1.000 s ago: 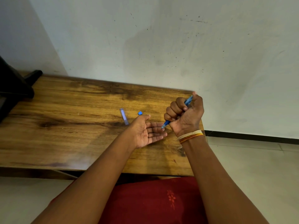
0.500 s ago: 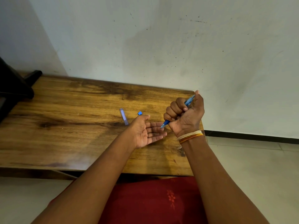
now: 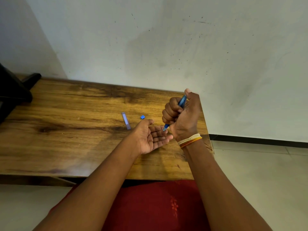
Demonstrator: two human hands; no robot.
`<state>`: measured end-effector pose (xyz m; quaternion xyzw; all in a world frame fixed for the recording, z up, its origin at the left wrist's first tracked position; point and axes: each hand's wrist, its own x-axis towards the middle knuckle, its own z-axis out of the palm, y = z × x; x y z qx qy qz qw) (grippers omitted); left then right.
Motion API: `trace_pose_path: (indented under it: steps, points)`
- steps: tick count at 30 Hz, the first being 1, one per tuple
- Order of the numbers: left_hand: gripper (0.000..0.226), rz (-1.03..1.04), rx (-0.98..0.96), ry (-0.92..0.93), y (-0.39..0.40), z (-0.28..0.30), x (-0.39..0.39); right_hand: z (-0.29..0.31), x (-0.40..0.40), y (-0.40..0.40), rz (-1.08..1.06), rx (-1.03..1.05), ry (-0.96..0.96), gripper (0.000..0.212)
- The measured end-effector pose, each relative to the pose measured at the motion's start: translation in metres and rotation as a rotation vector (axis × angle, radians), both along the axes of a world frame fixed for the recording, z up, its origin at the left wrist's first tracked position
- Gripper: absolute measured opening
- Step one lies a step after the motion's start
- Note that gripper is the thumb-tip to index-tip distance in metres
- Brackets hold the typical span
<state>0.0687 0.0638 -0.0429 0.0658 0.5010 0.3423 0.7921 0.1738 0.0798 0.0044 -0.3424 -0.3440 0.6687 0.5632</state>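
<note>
My right hand (image 3: 182, 114) grips a blue pen (image 3: 182, 101) in a fist, thumb on its top end, tip pointing down. The pen tip touches or hovers just above the fingers of my left hand (image 3: 152, 136), which lies palm up with straight fingers over the wooden table (image 3: 66, 130). A narrow pale blue strip (image 3: 126, 120) lies flat on the table just left of my left thumb. A small blue cap-like piece (image 3: 142, 117) sits beside it.
The table's right edge (image 3: 205, 124) runs just past my right hand, with tiled floor beyond. A pale wall stands behind the table. A dark object (image 3: 13, 92) sits at the table's far left. Red cloth (image 3: 150, 205) covers my lap below the front edge.
Nothing has visibly changed; both hands keep the same pose with the pen tip at my left fingers.
</note>
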Motion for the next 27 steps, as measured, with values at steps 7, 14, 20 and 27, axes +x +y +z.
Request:
trace_pose_path:
  steps: [7,14,20,27]
  points:
    - [0.042,0.027,-0.01,-0.002,0.0001,-0.0002,0.0023,0.0001,-0.0007,-0.0002,-0.01,-0.003,0.003,0.052]
    - [0.043,0.039,-0.01,0.003,-0.0009,0.0009,0.0034,-0.0007,-0.0008,-0.0013,-0.032,-0.014,0.011,0.055]
    - [0.044,0.052,-0.018,0.011,-0.0018,0.0018,0.0034,-0.0017,-0.0001,-0.0023,-0.039,-0.019,0.01,0.058]
    - [0.042,0.055,-0.029,0.003,-0.0021,0.0015,0.0035,0.0008,-0.0023,-0.0019,-0.018,-0.02,-0.008,0.061]
